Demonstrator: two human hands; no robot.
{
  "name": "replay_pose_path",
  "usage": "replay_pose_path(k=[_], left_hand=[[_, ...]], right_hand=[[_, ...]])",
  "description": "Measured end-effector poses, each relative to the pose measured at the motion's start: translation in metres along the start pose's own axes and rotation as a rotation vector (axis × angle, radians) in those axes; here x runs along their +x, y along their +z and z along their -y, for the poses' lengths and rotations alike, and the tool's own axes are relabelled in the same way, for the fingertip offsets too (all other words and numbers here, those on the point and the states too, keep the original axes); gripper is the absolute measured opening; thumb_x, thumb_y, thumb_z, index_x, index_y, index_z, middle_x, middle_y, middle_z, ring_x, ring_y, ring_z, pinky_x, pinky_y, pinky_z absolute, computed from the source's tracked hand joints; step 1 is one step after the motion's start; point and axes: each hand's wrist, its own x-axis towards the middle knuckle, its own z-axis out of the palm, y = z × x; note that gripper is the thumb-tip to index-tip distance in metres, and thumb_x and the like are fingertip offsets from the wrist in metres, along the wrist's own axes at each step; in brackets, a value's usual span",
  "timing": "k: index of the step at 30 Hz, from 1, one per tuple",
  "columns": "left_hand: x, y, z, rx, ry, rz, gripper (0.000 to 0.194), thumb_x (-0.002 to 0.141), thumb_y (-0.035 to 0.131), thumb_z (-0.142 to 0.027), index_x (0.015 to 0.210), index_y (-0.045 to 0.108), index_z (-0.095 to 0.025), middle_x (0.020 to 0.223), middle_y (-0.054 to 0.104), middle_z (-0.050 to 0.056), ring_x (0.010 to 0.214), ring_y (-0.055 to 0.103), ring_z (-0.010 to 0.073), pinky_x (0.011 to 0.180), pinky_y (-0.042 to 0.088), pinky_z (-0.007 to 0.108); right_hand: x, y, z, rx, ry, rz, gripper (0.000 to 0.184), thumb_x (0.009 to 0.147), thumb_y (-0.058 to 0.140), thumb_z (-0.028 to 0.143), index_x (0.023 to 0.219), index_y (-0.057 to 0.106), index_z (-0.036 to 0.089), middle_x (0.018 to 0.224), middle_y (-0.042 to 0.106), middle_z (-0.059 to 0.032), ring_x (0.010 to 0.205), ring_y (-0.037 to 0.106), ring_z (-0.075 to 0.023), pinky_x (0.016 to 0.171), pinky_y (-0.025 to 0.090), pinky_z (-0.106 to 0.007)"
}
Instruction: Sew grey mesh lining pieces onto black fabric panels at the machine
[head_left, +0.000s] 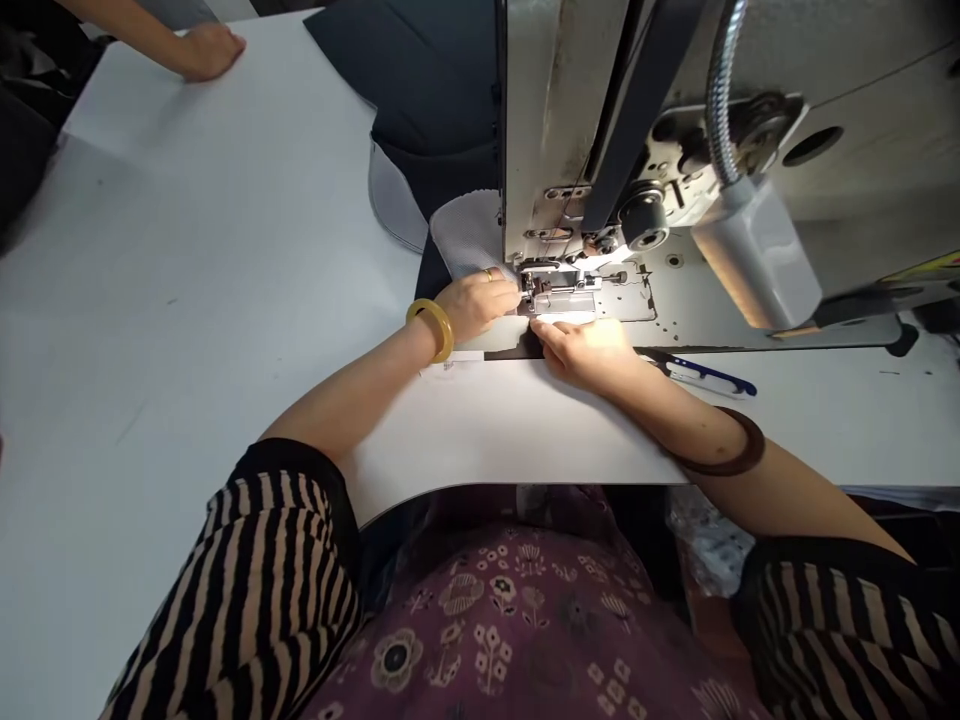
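My left hand (480,303), with a ring and a yellow bangle, is closed at the left of the presser foot (528,285). Its fingertips pinch the edge of the dark cloth, just below a light grey mesh piece (469,230). To the right of the foot, my right hand (589,350) reaches left, its fingers closed on a dark cloth edge (531,343) at the front of the machine bed. The fingertips are close to the needle area. The sewing machine (555,120) hides part of the cloth.
Dark cloth (442,80) spreads behind on the white table (187,300). Blue-handled thread snips (712,375) lie beside my right wrist. A lamp (757,250) on a flexible neck hangs at the right. Another person's hand (210,50) rests on the table's far left.
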Motion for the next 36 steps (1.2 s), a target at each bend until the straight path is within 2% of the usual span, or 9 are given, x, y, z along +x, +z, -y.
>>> replay_pose_path(k=[7,16,21,29,31,33,34,36], left_hand=[[-0.002,-0.002,-0.004,-0.054,-0.034,0.017,0.040,0.098,0.027,-0.014,0.093,0.067,-0.016,0.091,0.070,0.008,0.087,0.062,0.0177,0.077,0.050,0.032],[0.002,0.000,-0.003,-0.096,-0.101,0.037,0.043,0.101,0.024,-0.019,0.090,0.066,-0.016,0.088,0.068,0.008,0.090,0.063,0.0182,0.079,0.049,0.034],[0.004,-0.002,-0.004,-0.140,-0.127,0.064,0.042,0.100,0.025,-0.018,0.086,0.065,-0.016,0.088,0.068,0.009,0.088,0.062,0.0185,0.079,0.049,0.035],[0.006,-0.009,-0.004,0.004,-0.061,0.077,0.035,0.095,0.032,-0.009,0.081,0.064,-0.015,0.089,0.069,0.006,0.085,0.062,0.0170,0.076,0.050,0.030],[0.006,-0.009,-0.004,0.019,-0.056,0.066,0.035,0.095,0.033,-0.007,0.079,0.063,-0.015,0.087,0.069,0.005,0.084,0.062,0.0169,0.074,0.050,0.030],[0.007,-0.009,-0.005,0.021,-0.050,0.053,0.035,0.095,0.034,-0.008,0.079,0.064,-0.015,0.085,0.069,0.005,0.082,0.062,0.0165,0.073,0.050,0.029],[0.007,-0.008,-0.005,0.022,-0.044,0.046,0.035,0.095,0.034,-0.008,0.078,0.064,-0.015,0.084,0.069,0.004,0.081,0.062,0.0161,0.073,0.050,0.029],[0.007,-0.008,-0.005,0.031,-0.037,0.031,0.035,0.094,0.034,-0.007,0.078,0.064,-0.015,0.082,0.068,0.004,0.079,0.061,0.0153,0.072,0.050,0.028]], right_hand=[[-0.001,0.002,-0.001,0.013,0.003,-0.030,0.049,0.094,0.027,0.025,0.128,0.061,0.018,0.096,0.072,-0.0107,0.061,0.051,-0.0169,0.056,0.014,-0.031],[-0.001,0.002,-0.002,0.036,0.000,-0.074,0.046,0.092,0.030,0.024,0.121,0.065,0.015,0.093,0.072,-0.0117,0.059,0.051,-0.0158,0.057,0.014,-0.031],[-0.001,0.003,-0.004,0.043,0.018,-0.070,0.045,0.092,0.032,0.027,0.121,0.065,0.019,0.096,0.073,-0.0107,0.062,0.053,-0.0171,0.056,0.015,-0.031],[0.000,0.011,-0.007,0.100,0.034,-0.111,0.045,0.091,0.035,0.028,0.122,0.066,0.021,0.096,0.074,-0.0080,0.065,0.056,-0.0180,0.055,0.018,-0.030],[0.000,0.010,-0.010,0.173,0.037,-0.133,0.042,0.090,0.037,0.029,0.119,0.067,0.021,0.094,0.074,-0.0073,0.066,0.057,-0.0181,0.056,0.021,-0.029],[0.000,0.006,-0.015,0.339,0.019,-0.156,0.038,0.090,0.042,0.036,0.109,0.071,0.019,0.087,0.073,-0.0063,0.067,0.058,-0.0170,0.058,0.028,-0.028],[0.000,0.004,-0.019,0.464,0.012,-0.168,0.038,0.090,0.044,0.042,0.100,0.072,0.018,0.080,0.071,-0.0056,0.065,0.057,-0.0158,0.059,0.032,-0.027],[-0.001,-0.001,-0.026,0.787,0.050,-0.178,0.050,0.091,0.043,0.056,0.085,0.072,0.016,0.061,0.062,-0.0029,0.055,0.054,-0.0128,0.059,0.037,-0.027]])
